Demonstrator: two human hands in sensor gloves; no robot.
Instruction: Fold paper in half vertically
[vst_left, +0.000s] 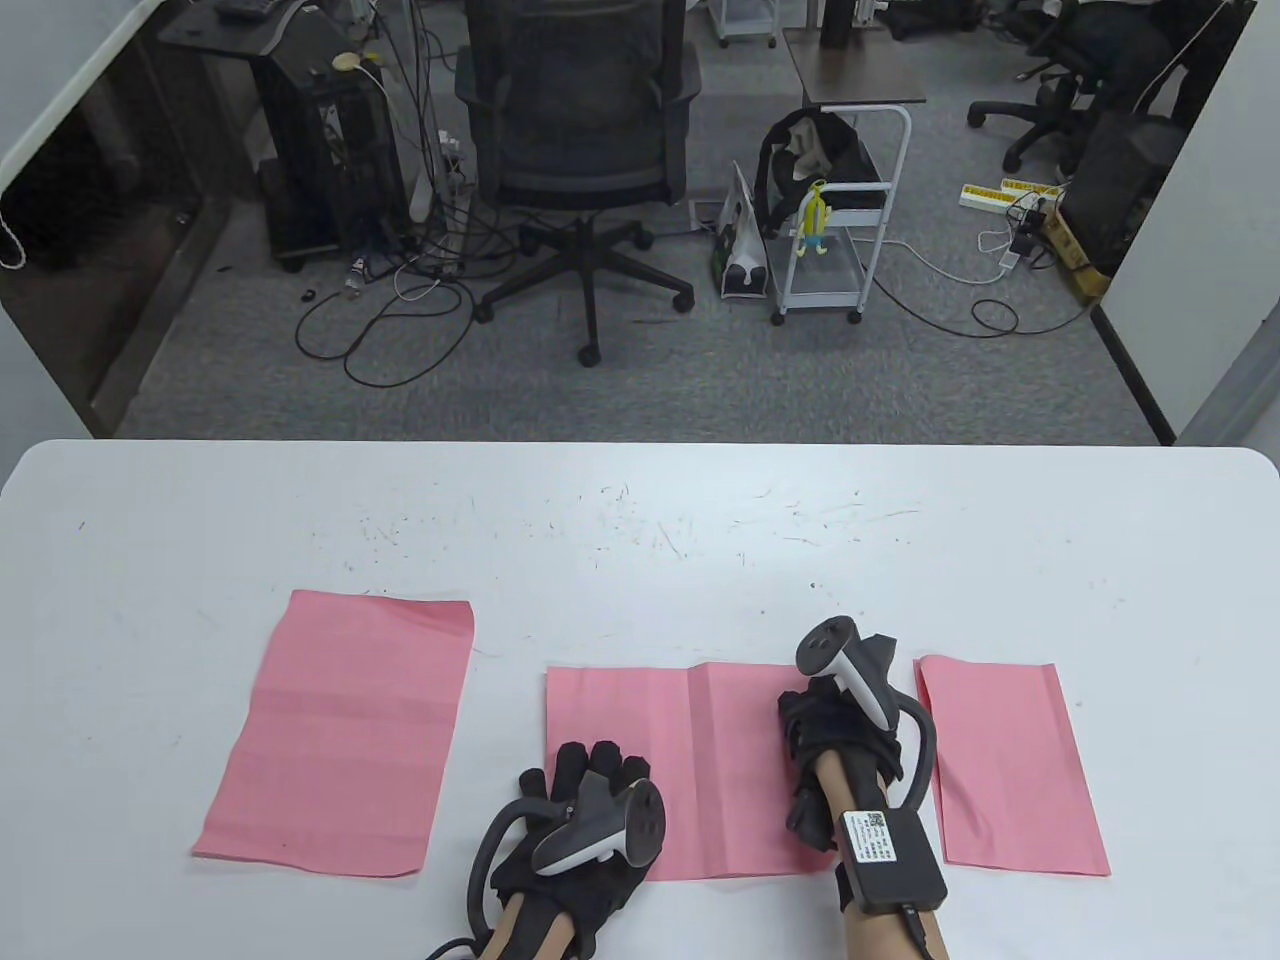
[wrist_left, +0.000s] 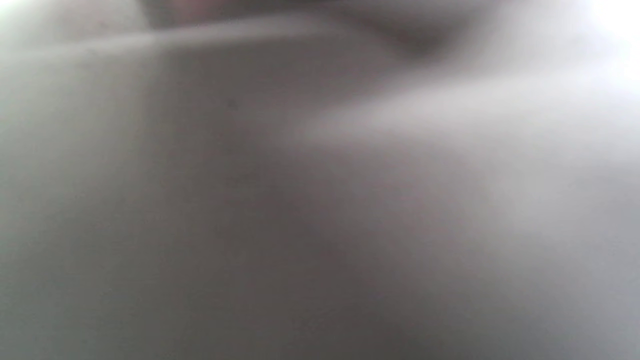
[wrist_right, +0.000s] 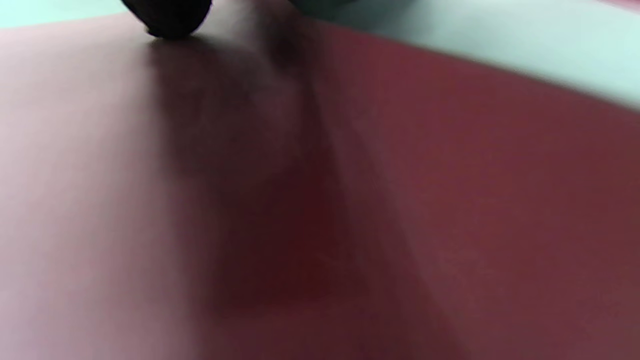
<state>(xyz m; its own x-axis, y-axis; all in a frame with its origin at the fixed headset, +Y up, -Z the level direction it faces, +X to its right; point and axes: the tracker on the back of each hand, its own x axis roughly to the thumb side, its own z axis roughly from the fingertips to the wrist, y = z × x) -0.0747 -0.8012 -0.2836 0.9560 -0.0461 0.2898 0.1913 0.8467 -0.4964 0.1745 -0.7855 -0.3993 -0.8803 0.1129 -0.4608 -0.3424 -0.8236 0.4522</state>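
Note:
A pink paper (vst_left: 690, 760) lies unfolded on the white table (vst_left: 640, 540) at the front middle, with a vertical crease (vst_left: 706, 740) down its centre. My left hand (vst_left: 590, 775) rests flat on its lower left part, fingers stretched out. My right hand (vst_left: 825, 735) rests on its right part and hides the right edge. In the right wrist view a dark fingertip (wrist_right: 170, 17) touches the pink sheet (wrist_right: 450, 200). The left wrist view is a grey blur.
A second pink sheet (vst_left: 340, 730) lies flat to the left. A narrower pink sheet (vst_left: 1010, 770) lies to the right, close to my right wrist. Beyond the table's far edge stand an office chair (vst_left: 585, 130) and a white cart (vst_left: 840, 220).

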